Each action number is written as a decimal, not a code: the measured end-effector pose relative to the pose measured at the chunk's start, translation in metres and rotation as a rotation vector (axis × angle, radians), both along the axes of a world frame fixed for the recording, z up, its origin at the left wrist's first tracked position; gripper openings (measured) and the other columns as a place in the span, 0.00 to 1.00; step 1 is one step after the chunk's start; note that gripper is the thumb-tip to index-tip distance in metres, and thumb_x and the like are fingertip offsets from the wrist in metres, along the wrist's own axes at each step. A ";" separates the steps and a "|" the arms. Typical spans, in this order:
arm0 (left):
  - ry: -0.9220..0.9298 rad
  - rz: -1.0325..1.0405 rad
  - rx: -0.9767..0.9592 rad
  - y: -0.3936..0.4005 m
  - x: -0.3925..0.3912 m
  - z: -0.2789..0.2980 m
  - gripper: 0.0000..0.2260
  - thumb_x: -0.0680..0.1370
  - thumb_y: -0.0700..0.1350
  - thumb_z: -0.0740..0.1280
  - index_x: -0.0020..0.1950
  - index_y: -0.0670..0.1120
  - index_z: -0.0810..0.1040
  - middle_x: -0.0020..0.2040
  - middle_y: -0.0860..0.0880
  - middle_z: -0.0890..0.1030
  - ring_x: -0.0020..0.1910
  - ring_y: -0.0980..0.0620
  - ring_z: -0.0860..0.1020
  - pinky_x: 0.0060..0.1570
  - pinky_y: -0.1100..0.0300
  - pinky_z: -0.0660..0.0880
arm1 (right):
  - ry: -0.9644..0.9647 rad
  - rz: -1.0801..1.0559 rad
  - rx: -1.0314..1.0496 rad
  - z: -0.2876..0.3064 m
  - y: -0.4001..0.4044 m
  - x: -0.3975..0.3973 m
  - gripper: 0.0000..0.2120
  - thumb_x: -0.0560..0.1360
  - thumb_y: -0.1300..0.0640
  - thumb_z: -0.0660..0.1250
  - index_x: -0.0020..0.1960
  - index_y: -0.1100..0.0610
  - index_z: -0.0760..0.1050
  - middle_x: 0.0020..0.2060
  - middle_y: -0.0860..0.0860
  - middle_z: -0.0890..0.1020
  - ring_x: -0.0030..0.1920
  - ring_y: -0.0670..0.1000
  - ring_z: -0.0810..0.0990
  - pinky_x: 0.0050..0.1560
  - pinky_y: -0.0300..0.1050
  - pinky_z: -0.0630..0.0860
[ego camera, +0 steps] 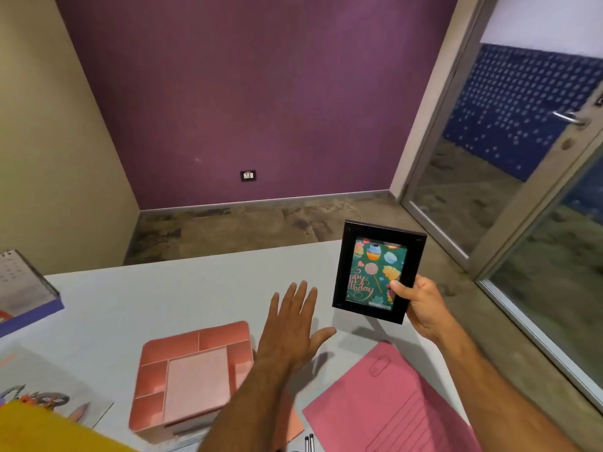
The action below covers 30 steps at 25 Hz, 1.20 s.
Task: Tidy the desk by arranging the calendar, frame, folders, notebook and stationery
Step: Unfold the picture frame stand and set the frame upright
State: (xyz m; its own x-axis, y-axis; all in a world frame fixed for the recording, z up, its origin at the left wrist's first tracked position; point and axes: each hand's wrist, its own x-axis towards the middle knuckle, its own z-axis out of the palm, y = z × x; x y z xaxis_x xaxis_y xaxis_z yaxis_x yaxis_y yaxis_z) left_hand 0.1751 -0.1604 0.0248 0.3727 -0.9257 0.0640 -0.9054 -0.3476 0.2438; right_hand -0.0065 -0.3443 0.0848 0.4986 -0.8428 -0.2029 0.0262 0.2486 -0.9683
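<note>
Fingers (pixel 399 287) of right hand (pixel 421 305) grip the frame (pixel 375 272) upright.

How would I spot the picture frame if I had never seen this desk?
Start at the white desk and look to its far right corner. There the right hand holds the picture frame upright above the surface. It is the only black-edged thing, showing a green birthday print with cupcakes and a lollipop.

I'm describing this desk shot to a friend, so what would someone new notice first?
Probably the black picture frame with a colourful birthday print, held upright above the white desk's far right edge by the right hand, thumb on its front. Next, the left hand spread open mid-desk, beside a pink compartmented plastic organiser tray. A pink paper folder lies at near right.
</note>
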 end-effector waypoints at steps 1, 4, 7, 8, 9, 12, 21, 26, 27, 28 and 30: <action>-0.005 -0.001 0.008 -0.016 -0.001 -0.007 0.38 0.76 0.71 0.42 0.80 0.52 0.44 0.80 0.51 0.39 0.79 0.49 0.38 0.74 0.47 0.34 | 0.011 -0.016 0.002 -0.005 -0.015 0.000 0.11 0.76 0.74 0.61 0.51 0.62 0.76 0.43 0.54 0.84 0.37 0.47 0.85 0.35 0.38 0.80; -0.007 -0.003 0.054 -0.059 0.000 -0.027 0.38 0.75 0.71 0.40 0.80 0.52 0.42 0.80 0.51 0.38 0.79 0.49 0.37 0.75 0.45 0.35 | 0.048 -0.042 -0.006 -0.022 -0.060 0.004 0.10 0.77 0.72 0.62 0.51 0.60 0.77 0.46 0.54 0.84 0.41 0.48 0.85 0.36 0.38 0.81; -0.019 -0.001 0.111 -0.092 0.003 -0.051 0.40 0.73 0.72 0.38 0.80 0.52 0.40 0.80 0.51 0.38 0.79 0.48 0.37 0.75 0.43 0.35 | 0.084 -0.059 -0.019 -0.040 -0.100 0.014 0.09 0.78 0.70 0.63 0.52 0.59 0.77 0.49 0.54 0.83 0.47 0.52 0.83 0.40 0.44 0.82; -0.021 0.000 0.129 -0.100 0.003 -0.060 0.40 0.73 0.72 0.37 0.80 0.52 0.40 0.80 0.51 0.38 0.79 0.48 0.37 0.74 0.43 0.35 | 0.093 -0.058 -0.028 -0.047 -0.112 0.018 0.09 0.78 0.70 0.63 0.52 0.59 0.77 0.49 0.54 0.83 0.48 0.52 0.83 0.42 0.45 0.82; -0.018 0.005 0.142 -0.106 0.004 -0.070 0.40 0.73 0.72 0.36 0.80 0.52 0.40 0.80 0.51 0.38 0.79 0.47 0.37 0.74 0.43 0.34 | 0.099 -0.054 -0.034 -0.053 -0.123 0.022 0.09 0.78 0.70 0.63 0.52 0.59 0.77 0.48 0.53 0.83 0.47 0.51 0.83 0.43 0.46 0.82; -0.005 -0.001 0.186 -0.120 0.006 -0.102 0.40 0.75 0.73 0.38 0.80 0.51 0.40 0.80 0.50 0.38 0.79 0.46 0.37 0.75 0.41 0.36 | 0.121 -0.043 -0.054 -0.073 -0.154 0.035 0.09 0.78 0.69 0.64 0.53 0.59 0.77 0.47 0.53 0.83 0.45 0.50 0.82 0.44 0.47 0.79; 0.045 -0.003 0.164 -0.127 0.004 -0.143 0.38 0.76 0.73 0.37 0.80 0.53 0.39 0.79 0.51 0.36 0.78 0.49 0.33 0.75 0.41 0.37 | 0.149 -0.087 -0.060 -0.117 -0.222 0.056 0.12 0.78 0.67 0.64 0.62 0.62 0.74 0.55 0.56 0.82 0.55 0.56 0.81 0.55 0.56 0.80; 0.052 0.013 0.123 -0.128 0.005 -0.143 0.38 0.76 0.73 0.39 0.80 0.52 0.44 0.80 0.51 0.40 0.78 0.50 0.36 0.75 0.41 0.38 | 0.141 -0.108 -0.033 -0.132 -0.247 0.056 0.12 0.78 0.68 0.65 0.61 0.62 0.74 0.54 0.56 0.82 0.56 0.57 0.81 0.58 0.59 0.78; 0.050 0.009 0.131 -0.128 0.004 -0.143 0.38 0.76 0.73 0.39 0.80 0.53 0.43 0.80 0.52 0.39 0.78 0.50 0.35 0.75 0.41 0.37 | 0.138 -0.112 -0.027 -0.135 -0.249 0.056 0.13 0.78 0.68 0.64 0.62 0.62 0.74 0.54 0.55 0.82 0.56 0.57 0.81 0.57 0.58 0.78; 0.047 0.005 0.144 -0.129 0.004 -0.143 0.38 0.76 0.73 0.39 0.80 0.53 0.41 0.79 0.52 0.37 0.78 0.50 0.34 0.75 0.42 0.36 | 0.133 -0.118 -0.016 -0.138 -0.251 0.057 0.14 0.78 0.68 0.64 0.63 0.63 0.73 0.54 0.55 0.82 0.56 0.56 0.81 0.57 0.57 0.79; 0.052 0.009 0.149 -0.130 0.005 -0.142 0.37 0.76 0.72 0.39 0.80 0.53 0.40 0.79 0.52 0.37 0.77 0.51 0.33 0.74 0.42 0.35 | 0.121 -0.127 0.008 -0.141 -0.251 0.059 0.15 0.78 0.68 0.64 0.64 0.64 0.73 0.54 0.55 0.82 0.56 0.56 0.81 0.56 0.56 0.79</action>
State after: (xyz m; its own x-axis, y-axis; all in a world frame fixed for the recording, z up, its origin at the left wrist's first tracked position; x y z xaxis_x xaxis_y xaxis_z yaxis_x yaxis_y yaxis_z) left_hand 0.1799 -0.2902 -0.1173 0.3799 -0.9203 -0.0932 -0.8897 -0.3911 0.2354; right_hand 0.0525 -0.5956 -0.0564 0.3597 -0.8956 -0.2616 -0.0584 0.2582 -0.9643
